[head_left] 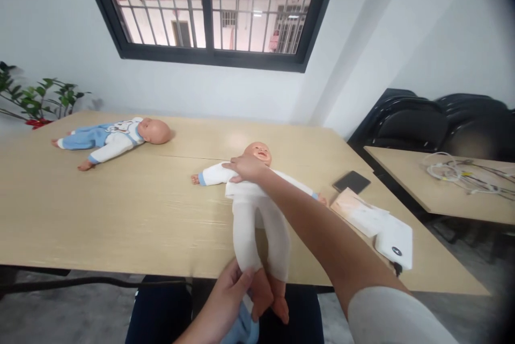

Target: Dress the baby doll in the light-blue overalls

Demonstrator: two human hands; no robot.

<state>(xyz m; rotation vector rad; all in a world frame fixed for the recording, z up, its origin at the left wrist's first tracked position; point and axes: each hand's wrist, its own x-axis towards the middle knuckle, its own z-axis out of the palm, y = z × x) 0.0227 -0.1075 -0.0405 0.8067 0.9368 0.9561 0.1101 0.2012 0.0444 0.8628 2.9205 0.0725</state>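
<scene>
A baby doll in a white top and white leggings lies on its back on the table, its bare feet hanging past the near edge. My right hand rests on the doll's chest near the chin, fingers spread and laid over the white top. Down at the table edge, my left hand closes around the doll's lower leg, thumb against the ankle. A light blue cloth garment with a white edge hangs just below this hand, partly hidden by it and the feet. Whether my left fingers also pinch the garment is hidden.
Another doll in blue and white clothes lies at the table's far left. On the right are a dark phone, paper packets and a white device. Cables lie on a side table near black chairs.
</scene>
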